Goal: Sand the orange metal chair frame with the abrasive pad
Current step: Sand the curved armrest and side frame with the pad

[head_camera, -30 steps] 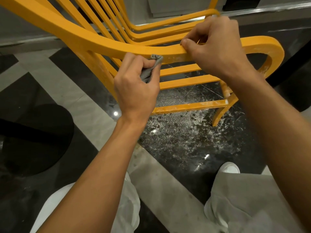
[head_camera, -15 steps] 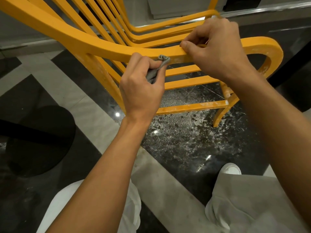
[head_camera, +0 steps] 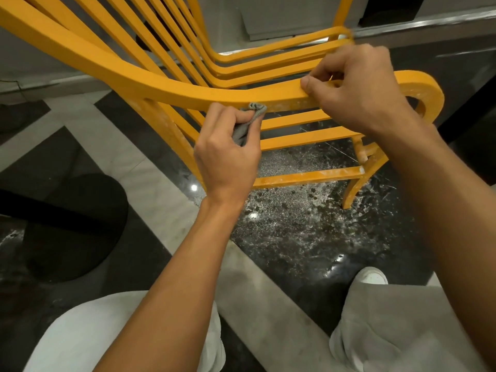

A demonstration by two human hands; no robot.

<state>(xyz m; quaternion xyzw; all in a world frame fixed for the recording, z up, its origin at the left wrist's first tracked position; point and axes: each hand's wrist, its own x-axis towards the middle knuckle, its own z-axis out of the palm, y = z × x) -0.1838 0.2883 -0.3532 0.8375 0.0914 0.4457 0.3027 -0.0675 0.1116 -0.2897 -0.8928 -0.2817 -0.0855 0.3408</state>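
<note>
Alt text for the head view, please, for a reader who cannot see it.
The left hand presses a grey abrasive pad against the lower edge of a curved rail of the orange chair frame, while the right hand grips the same rail further along. White dust lies on the dark floor below.

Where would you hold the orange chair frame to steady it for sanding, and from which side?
Grip the chair frame by its curved rail, just short of the curled end, from above, as the right hand does. The bar is slim enough to wrap, and that spot is clear of the abrasive pad the left hand presses against its lower edge.
</note>
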